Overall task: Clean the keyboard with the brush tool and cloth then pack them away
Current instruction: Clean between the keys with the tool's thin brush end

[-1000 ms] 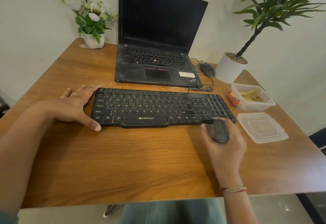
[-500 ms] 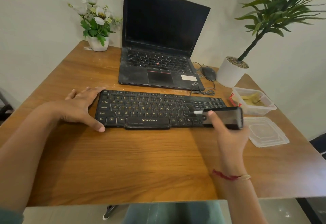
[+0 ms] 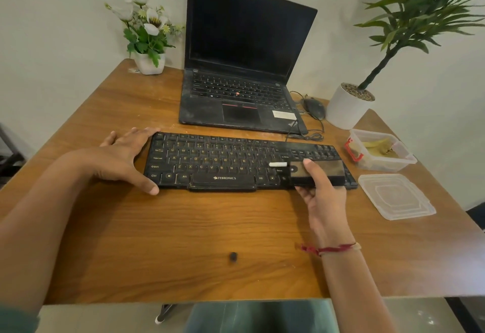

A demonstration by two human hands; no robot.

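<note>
My right hand (image 3: 321, 196) grips the brush tool (image 3: 319, 171) over the right end of the keyboard (image 3: 223, 162).

I see the thumb laid on top of the dark, flat tool and the fingers curled under it; its small white tip points left across the keys. My left hand (image 3: 123, 156) lies flat, fingers spread, against the keyboard's left edge, thumb at the front corner. The keyboard sits crosswise on the wooden table (image 3: 183, 227), just in front of an open laptop (image 3: 244, 70). To the right, a clear container (image 3: 404, 160) holds a yellowish cloth (image 3: 378, 147); the lid (image 3: 396, 196) lies beside it.
</note>
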